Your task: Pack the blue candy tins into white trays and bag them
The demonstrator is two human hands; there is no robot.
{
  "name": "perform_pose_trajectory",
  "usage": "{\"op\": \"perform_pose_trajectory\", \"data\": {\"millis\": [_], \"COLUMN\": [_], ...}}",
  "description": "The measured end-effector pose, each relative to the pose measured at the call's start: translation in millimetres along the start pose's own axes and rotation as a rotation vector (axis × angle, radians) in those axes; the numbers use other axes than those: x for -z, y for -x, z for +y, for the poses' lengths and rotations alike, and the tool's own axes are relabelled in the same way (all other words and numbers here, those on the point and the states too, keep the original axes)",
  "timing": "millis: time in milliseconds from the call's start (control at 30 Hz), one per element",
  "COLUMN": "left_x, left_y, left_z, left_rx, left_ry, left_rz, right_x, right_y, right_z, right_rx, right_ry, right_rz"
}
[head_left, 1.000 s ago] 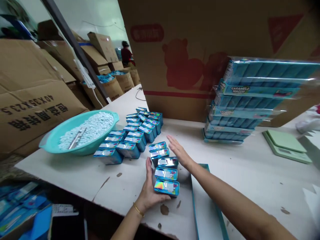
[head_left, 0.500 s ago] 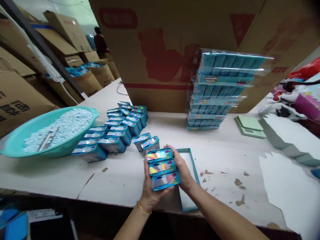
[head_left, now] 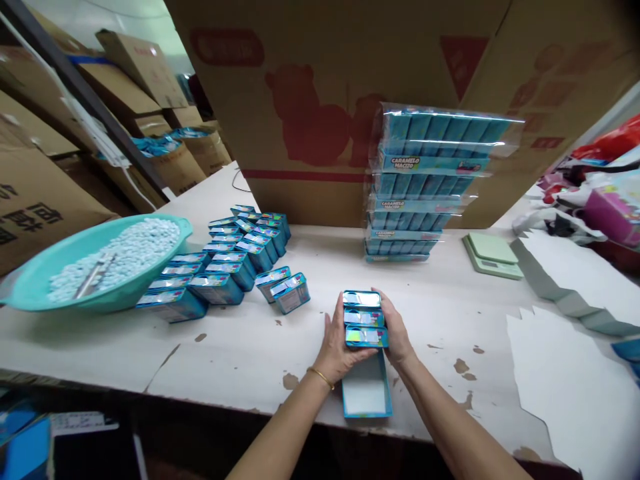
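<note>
Between my two hands stand three small blue tins [head_left: 364,318] with shiny lids, pressed together in a row. My left hand [head_left: 336,350] is closed on their left and near sides, and my right hand [head_left: 396,331] grips them from the right. They are at the far end of a shallow blue display tray [head_left: 367,393]; whether they touch its floor is hidden. The near part of the tray shows a bare white bottom. To the left, a pair of loose blue tins [head_left: 291,293] stands on the table.
Several more blue tins [head_left: 220,287] stand in rows beside a turquoise basin [head_left: 115,297] of pale blue candies. Behind, wrapped trays [head_left: 425,163] are stacked against a large carton [head_left: 310,120]. A green scale [head_left: 493,255] and white cardboard sheets [head_left: 550,373] lie right.
Both hands have moved right with the three tins, from beside the tray to over its far end. The tray now lies straighter, and the view has shifted slightly.
</note>
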State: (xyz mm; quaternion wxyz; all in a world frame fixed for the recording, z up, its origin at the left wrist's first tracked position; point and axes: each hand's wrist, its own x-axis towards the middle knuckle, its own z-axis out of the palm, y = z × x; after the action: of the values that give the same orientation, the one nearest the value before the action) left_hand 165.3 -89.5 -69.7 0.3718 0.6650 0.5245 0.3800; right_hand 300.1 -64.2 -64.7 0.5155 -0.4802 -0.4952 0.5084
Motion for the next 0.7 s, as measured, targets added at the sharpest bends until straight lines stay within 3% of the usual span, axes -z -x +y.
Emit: {"op": "perform_pose_trajectory", "data": {"millis": [133, 233, 300, 367, 433, 467, 567, 633, 700], "left_x": [0.9, 12.1, 28.0, 49.9, 75.0, 87.6, 117.6, 126.7, 128.7], "left_y": [6.0, 15.5, 22.3, 26.8, 25.9, 22.9, 5.8, -5.9, -10.8], "left_z": [-17.4, -22.0, -25.7, -34.2, -49.4, -58.9, -89.6, -105.6, -113.8], "left_rx": [-0.003, -0.028, -0.04, 0.004, 0.065, 0.085, 0.1, 0.088, 0.069], "left_ry": [-0.12, -0.092, -0.042, -0.017, -0.029, -0.045, -0.075, -0.055, -0.068], "left_rz": [-0.06, -0.027, 0.144, 0.393, 0.573, 0.604, 0.504, 0.387, 0.341], "right_x": [19.3, 8.4, -22.0, -65.4, -109.7, -128.6, -164.0, -172.2, -174.0], "right_y": [-14.1, -28.5, -44.7, -66.7, -90.9, -101.8, -120.6, -119.0, -109.3], "right_z": [-15.3, -44.3, -61.7, -69.2, -64.2, -57.9, -34.5, -24.1, -21.6], "right_rx": [0.034, 0.255, 0.48, 0.674, 0.73, 0.701, 0.591, 0.54, 0.55], "right_ry": [0.454, 0.788, 0.903, 0.967, 1.032, 1.071, 1.128, 1.151, 1.181], "right_rz": [-0.094, -0.116, -0.268, -0.527, -0.726, -0.795, -0.899, -0.855, -0.773]}}
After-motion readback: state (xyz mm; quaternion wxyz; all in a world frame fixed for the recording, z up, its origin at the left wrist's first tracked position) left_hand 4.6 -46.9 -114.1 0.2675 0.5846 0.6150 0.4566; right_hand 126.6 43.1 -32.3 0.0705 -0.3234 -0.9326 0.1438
